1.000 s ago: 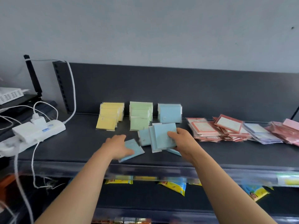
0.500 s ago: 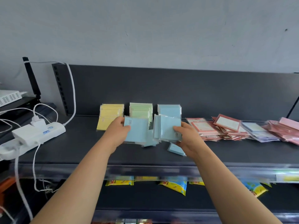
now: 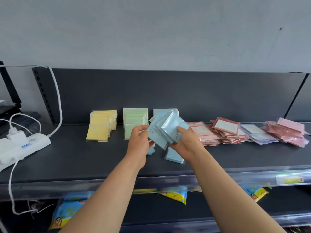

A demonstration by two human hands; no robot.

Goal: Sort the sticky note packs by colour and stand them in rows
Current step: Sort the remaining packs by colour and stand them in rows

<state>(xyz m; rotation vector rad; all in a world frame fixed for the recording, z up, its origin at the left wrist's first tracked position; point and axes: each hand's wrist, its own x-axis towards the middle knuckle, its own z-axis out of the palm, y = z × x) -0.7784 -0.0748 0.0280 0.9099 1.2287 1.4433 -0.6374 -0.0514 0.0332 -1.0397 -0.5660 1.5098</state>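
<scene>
1. Head view, hands: our left hand [image 3: 140,140] and right hand [image 3: 185,143] meet over the shelf [image 3: 75,157]. Both grip one fanned bundle of blue packs [image 3: 166,130]. The left fingers curl round its left edge. The right thumb presses on its front, with the fingers underneath.
2. Head view, rows: the bundle hangs above the shelf, just in front of the blue row [image 3: 161,112], which it partly hides. The green row [image 3: 134,121] and the yellow row [image 3: 102,125] stand to the left, against the back panel.
3. Head view, strays: one loose blue pack [image 3: 174,156] lies flat below the right hand. A second blue corner shows under the left hand.
4. Head view, unsorted: the red-edged pile [image 3: 222,132], the lilac packs [image 3: 255,133] and the pink pile [image 3: 289,133] lie flat to the right.
5. Risk, we judge: the bundle is splayed and its wrappers look glossy, so a pack could slide out while we square it.
6. Risk, we judge: the blue row sits close to the green row and the red-edged pile. A careless set-down could tip the standing packs or mix the colours.
7. Risk, we judge: we could overlook the flat strays.
</scene>
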